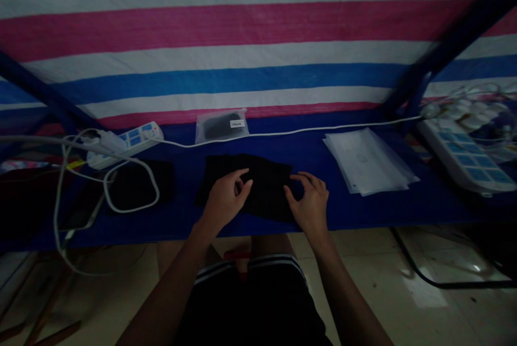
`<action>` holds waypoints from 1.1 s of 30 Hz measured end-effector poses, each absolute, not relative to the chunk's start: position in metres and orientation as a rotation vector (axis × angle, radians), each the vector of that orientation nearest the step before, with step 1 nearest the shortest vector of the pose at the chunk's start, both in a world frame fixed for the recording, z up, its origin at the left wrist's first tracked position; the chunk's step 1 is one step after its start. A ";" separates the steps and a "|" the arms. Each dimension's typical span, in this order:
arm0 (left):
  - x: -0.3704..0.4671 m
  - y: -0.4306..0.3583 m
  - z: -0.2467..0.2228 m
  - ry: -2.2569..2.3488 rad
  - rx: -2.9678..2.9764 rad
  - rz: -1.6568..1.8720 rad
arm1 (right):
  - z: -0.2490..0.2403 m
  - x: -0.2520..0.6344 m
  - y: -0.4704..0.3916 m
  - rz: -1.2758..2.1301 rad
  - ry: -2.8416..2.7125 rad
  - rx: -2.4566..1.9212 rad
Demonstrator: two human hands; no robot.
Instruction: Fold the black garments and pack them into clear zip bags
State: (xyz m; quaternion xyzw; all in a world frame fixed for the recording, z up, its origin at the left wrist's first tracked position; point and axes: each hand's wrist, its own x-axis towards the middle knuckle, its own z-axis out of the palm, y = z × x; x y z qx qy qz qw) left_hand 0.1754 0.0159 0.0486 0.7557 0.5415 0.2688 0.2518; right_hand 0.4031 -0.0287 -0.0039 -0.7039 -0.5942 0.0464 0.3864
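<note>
Two hands work at the black cloth (262, 184) on the blue bench (266, 141): your left (226, 198) above it, your right (309, 200) by its edge, fingers apart.

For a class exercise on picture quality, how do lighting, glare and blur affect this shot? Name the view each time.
Head view: dim overall, so the black cloth shows little detail; head view: small glare spots on the floor, lower right; head view: the right-hand power strip looks soft.

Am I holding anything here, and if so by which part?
The left hand is over the black cloth, the right hand at its right edge; whether either grips it cannot be told.
</note>
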 end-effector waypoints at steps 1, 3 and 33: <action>0.167 0.020 0.048 1.500 2.048 0.817 | -0.004 0.403 -0.028 0.122 -1.514 -1.788; 0.147 0.029 0.045 1.657 2.096 0.958 | -0.003 0.403 -0.027 0.126 -1.519 -1.796; 0.097 0.016 0.042 1.135 1.219 1.352 | 0.021 0.413 -0.050 0.819 -1.317 -1.160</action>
